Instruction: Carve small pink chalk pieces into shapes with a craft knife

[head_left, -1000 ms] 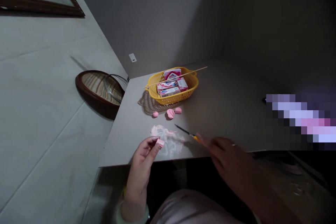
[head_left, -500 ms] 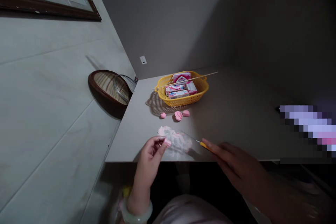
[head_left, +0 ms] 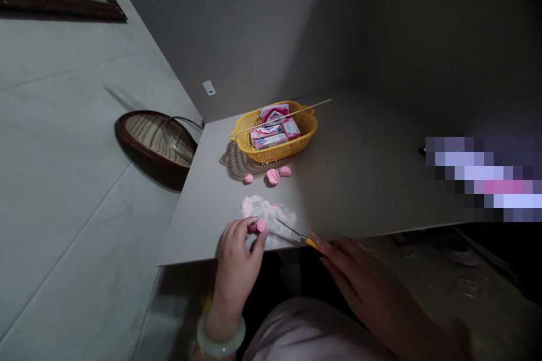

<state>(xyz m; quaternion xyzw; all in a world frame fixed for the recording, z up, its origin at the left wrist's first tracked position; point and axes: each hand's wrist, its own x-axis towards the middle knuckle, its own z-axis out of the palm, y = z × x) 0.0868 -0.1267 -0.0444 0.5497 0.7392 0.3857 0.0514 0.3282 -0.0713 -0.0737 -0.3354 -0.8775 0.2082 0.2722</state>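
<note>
Head view: left hand [head_left: 237, 271] pinches a pink lump [head_left: 262, 225] above a powdery pink smear [head_left: 285, 220]; right hand [head_left: 359, 282] grips an orange-handled craft knife [head_left: 312, 243]. Three separate pink pieces [head_left: 273, 176] lie on the counter, near a yellow plastic basket [head_left: 271, 152].

**Our grey tabletop [head_left: 364, 180], with a few small things lying on it**

Toward the back corner we see a yellow plastic basket [head_left: 311, 130] sitting partly on a brownish lattice-patterned mat [head_left: 235, 162]. Just in front of the mat we find three pink lumps [head_left: 273, 176], close together but not touching, and nearer the table's front edge we see a pale pink powdery smear [head_left: 269, 211] spread across the surface.
</note>
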